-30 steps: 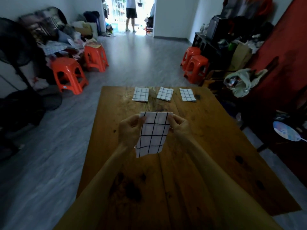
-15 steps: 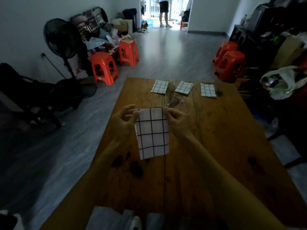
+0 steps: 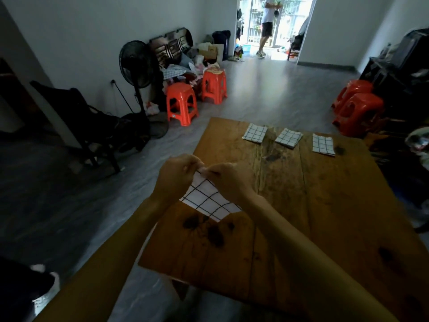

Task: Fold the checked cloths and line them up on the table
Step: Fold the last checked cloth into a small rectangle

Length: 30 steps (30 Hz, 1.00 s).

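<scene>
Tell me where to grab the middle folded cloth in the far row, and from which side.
Take the middle folded cloth by its near corner, coming from the near side. It lies flat on the table, turned so a corner points this way. Both hands are busy pinching the held cloth.

Both forearms reach forward, left hand [image 3: 176, 176] and right hand [image 3: 228, 180] pinched closed, fingertips touching.
</scene>
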### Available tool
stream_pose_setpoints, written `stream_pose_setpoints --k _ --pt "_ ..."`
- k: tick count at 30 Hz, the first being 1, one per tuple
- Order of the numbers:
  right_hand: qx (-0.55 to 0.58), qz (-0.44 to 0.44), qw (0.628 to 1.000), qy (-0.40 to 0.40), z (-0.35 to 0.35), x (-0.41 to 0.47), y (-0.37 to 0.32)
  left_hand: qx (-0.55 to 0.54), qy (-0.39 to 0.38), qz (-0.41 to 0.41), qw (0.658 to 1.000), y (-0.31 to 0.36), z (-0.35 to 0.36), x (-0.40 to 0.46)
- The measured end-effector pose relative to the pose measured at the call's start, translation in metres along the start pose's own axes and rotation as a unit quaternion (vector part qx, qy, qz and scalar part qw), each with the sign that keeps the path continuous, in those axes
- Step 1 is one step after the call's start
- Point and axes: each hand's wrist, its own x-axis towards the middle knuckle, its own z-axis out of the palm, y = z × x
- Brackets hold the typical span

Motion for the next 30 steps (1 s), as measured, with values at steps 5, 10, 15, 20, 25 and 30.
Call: stream_pose_setpoints --k 5,10,15,20,25,30 --pt "0.010 0.090 0.995 -0.028 0.050 0.000 0.020 -0.029 0.074 -0.102 0.992 -0.063 -0.055 -0.007" --pt "-0.039 0.121 0.987 -0.103 0.100 0.032 -0.016 -0.019 0.054 -0.122 0.991 -0.125 -0.100 -0.021" --pt "0.068 0.096 0.989 -0.092 0.160 0.091 -0.097 0.006 -0.011 -0.100 0.995 -0.190 -0.147 -0.028" --pt "0.027 0.043 0.994 -0.095 0.216 0.150 -0.171 -0.021 -0.032 -0.087 0.995 -0.237 -0.195 -0.031" --pt "0.126 0.110 0.985 -0.048 0.255 0.184 -0.185 -0.101 0.020 -0.231 0.967 -0.292 -0.237 -0.046" --pt "0.268 0.176 0.947 -0.023 0.290 0.225 -0.179 -0.261 0.070 -0.339 0.901 -0.342 -0.230 -0.042"
